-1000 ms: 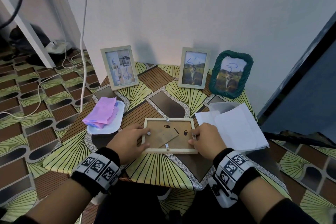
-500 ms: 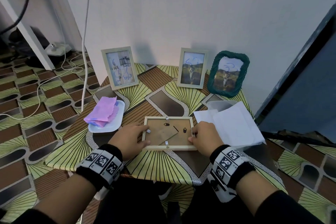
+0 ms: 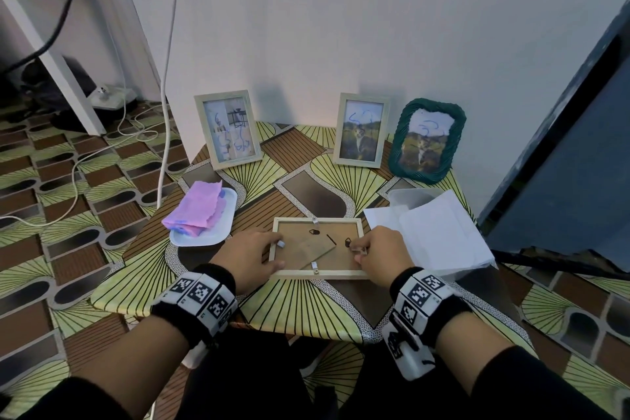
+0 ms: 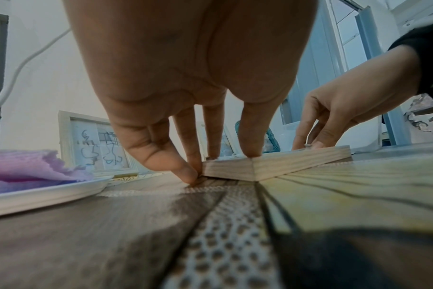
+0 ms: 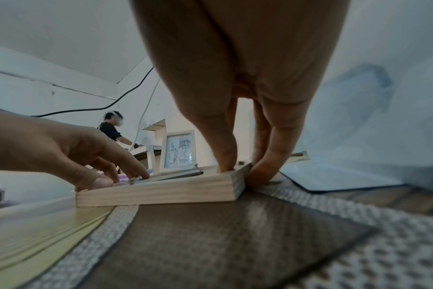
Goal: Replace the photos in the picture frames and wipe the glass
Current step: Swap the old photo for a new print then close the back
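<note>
A wooden frame (image 3: 317, 247) lies face down at the lower centre of the head view, on the patterned table (image 3: 300, 303). Its brown backing board is exposed and in place.

Hand state:
- The left hand (image 3: 250, 257) grips the frame's left end, fingertips curled on the top edge and over the side.
- The right hand (image 3: 383, 254) grips the right end, thumb on top, fingers down the outer side, at a small metal tab (image 3: 358, 250).

Progress, as a judgement: this frame is at the opening stage, with the backing not yet lifted. Photo exchange and glass wiping remain. Three frames stand at the rear: a pale frame (image 3: 228, 129) at upper left, a second pale frame (image 3: 362, 130) at centre, a green woven frame (image 3: 426, 140) at right. All carry blue scribbles on the glass, so they appear untreated. A pink cloth (image 3: 196, 210) lies unused on a white tray (image 3: 223, 232). White sheets (image 3: 439, 232) lie at right.

Not determinable:
- The glass and the photo of the flat frame face the table.
- Whether the tabs are open or closed.
- What the white sheets carry.
- The wrist views show only the frame's edge.
</note>
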### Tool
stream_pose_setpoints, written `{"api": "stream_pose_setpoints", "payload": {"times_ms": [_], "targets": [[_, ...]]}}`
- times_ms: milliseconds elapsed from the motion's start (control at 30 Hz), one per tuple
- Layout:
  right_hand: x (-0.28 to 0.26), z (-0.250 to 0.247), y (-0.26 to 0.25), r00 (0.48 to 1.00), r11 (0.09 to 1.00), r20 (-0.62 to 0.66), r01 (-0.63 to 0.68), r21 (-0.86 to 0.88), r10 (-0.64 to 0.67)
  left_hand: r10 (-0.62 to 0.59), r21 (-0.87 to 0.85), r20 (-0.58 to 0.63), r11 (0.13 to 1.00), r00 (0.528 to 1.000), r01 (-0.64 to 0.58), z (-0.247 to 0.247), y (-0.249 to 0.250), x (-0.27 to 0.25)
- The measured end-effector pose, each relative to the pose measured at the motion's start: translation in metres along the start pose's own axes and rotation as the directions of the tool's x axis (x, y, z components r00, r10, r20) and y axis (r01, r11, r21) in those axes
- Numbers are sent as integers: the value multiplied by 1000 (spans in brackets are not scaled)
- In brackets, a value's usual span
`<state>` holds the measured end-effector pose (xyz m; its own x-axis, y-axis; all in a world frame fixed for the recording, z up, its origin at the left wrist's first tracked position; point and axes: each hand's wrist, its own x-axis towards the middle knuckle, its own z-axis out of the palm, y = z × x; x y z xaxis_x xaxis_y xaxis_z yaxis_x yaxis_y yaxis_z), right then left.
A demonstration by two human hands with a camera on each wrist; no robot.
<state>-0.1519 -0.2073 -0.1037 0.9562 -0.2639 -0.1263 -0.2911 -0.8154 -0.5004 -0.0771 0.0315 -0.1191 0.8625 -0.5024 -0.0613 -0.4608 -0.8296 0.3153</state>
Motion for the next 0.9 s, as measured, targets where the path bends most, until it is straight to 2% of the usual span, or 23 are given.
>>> {"api": "stream_pose_setpoints", "payload": {"times_ms": [200,300,333,400,533,700,800,900], "targets": [[-5,-2,4,999,998,16,53,-24,-52,26,16,-1,1000,1000,-26,0,1,-4],[-11,-3,7,993,994,50,106,-32,-104,112,75,-69,991,991,-107,-2,1,-11],[-13,-3,8,993,994,57,106,1,-106,174,118,-64,979,983,-165,-3,1,-13],[-11,-2,12,994,992,71,74,103,-82,289,228,31,930,957,-288,-3,2,-17],[-6,0,17,995,936,100,-47,349,12,309,375,216,849,926,-371,-3,3,-16],[-9,8,15,997,885,74,-65,462,35,344,363,225,839,912,-406,-13,6,-3],[-8,11,15,997,856,64,-75,512,49,356,412,257,801,899,-435,-11,10,-3],[-8,13,18,997,806,29,-78,587,75,411,408,219,785,885,-466,-5,9,-7]]}}
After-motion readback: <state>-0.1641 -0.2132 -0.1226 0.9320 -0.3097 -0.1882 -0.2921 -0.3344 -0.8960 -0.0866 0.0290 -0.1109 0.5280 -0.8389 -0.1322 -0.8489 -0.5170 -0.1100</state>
